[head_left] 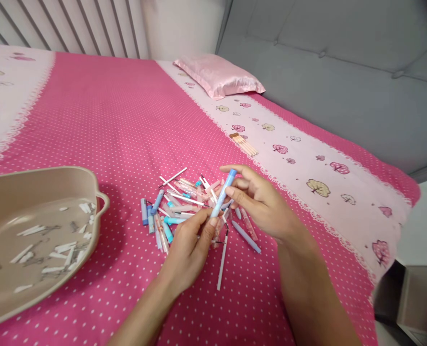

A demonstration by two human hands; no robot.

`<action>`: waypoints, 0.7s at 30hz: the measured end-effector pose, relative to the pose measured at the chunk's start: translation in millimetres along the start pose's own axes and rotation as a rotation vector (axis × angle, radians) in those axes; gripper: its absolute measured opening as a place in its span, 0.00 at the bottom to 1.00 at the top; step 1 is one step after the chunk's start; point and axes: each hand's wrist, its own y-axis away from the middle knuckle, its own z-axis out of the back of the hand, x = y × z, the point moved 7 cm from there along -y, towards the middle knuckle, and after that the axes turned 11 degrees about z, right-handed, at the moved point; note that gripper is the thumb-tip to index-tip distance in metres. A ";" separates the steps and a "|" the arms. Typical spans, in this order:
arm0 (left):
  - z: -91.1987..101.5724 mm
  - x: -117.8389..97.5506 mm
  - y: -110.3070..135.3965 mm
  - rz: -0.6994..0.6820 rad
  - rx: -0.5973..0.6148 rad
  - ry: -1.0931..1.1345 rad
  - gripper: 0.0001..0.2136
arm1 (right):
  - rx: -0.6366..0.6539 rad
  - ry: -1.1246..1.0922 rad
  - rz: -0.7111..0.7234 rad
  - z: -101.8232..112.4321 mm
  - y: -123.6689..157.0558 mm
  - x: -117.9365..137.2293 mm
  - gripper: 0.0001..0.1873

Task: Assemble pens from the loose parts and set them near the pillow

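Held at mid-frame between both hands: a slim pale-blue plastic pen (223, 193), tilted, lower end pinched by the left hand (192, 245), blue-capped upper end gripped in the fingers of the right hand (258, 199). Just beneath, a loose heap of blue, pink and white pen parts (177, 206) on the pink polka-dot bedsheet (127, 125). Easy to fumble — thin, smooth barrel, only fingertip grips, so a slip would probably drop it into the heap and lose it among lookalikes. Soft bed too — stray pieces likely to roll. At lower left, a beige plastic basin (98, 202) with white scraps, well apart. Small bundle of tan sticks (244, 143) lying farther up.
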 end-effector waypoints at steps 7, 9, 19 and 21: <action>0.5 -0.9 0.2 0.003 0.003 -0.003 0.14 | 0.030 0.033 0.001 0.2 0.3 0.8 0.18; 0.3 -1.1 -0.7 0.003 0.005 0.000 0.14 | 0.053 0.037 -0.002 -1.3 0.8 0.5 0.18; -0.3 -1.3 -0.4 -0.014 -0.004 0.008 0.14 | 0.062 -0.083 -0.038 -3.2 1.5 -2.8 0.22; -0.2 -1.6 -0.6 -0.012 -0.003 0.017 0.14 | 0.051 -0.115 -0.058 -4.0 0.5 -3.7 0.22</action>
